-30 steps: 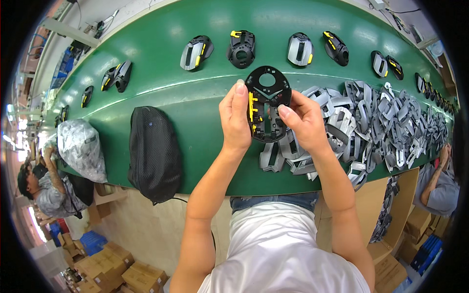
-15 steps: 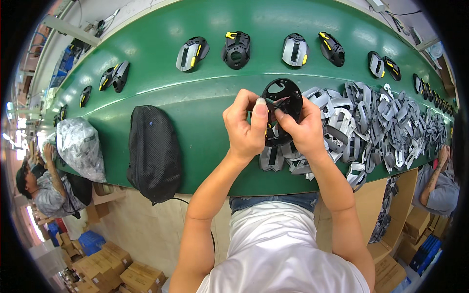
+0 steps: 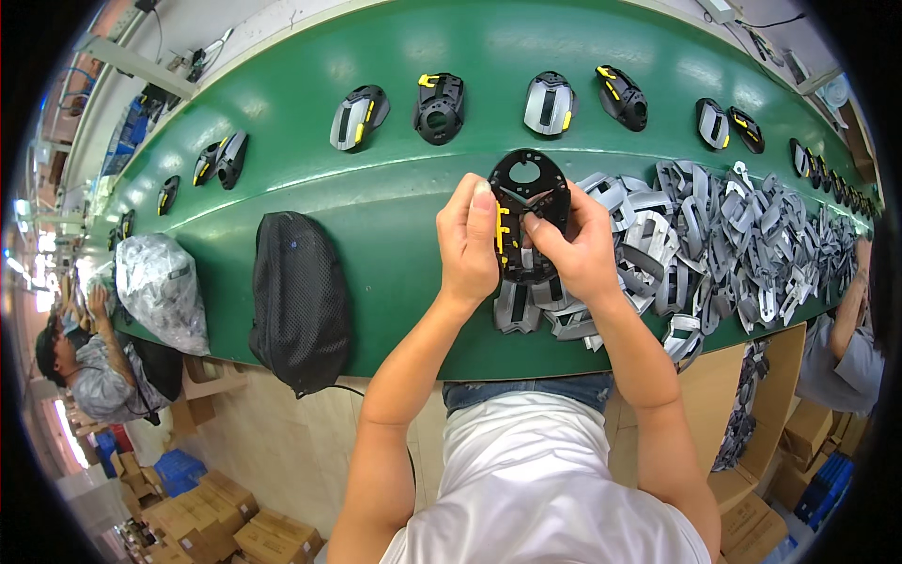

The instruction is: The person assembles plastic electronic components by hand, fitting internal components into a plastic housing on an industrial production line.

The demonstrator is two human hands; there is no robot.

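Between both hands, over the green bench, is a black mouse shell [image 3: 532,202] with its open inner side facing up, a large oval hole at its far end and a yellow strip [image 3: 502,235] along its left edge. My left hand [image 3: 467,240] grips the left side, thumb on the rim near the yellow strip. On the right side is my right hand [image 3: 583,246], its thumb pressed into the inside of the shell. The fingers beneath are hidden. Just right of my hands begins a heap of grey plastic shell parts [image 3: 700,230], some of them lying under the held shell.
Grey-and-black mouse shells [image 3: 546,103] with yellow strips lie in pairs along the far bench [image 3: 301,113]. At left are a black mesh bag [image 3: 299,305] and a clear plastic bag [image 3: 162,291]. An open carton [image 3: 775,404] stands below right. Co-workers sit at both ends.
The black shell has turned in my hands, so its inner face and yellow strip now show more fully. My left thumb has shifted along its edge. The view has tilted slightly.
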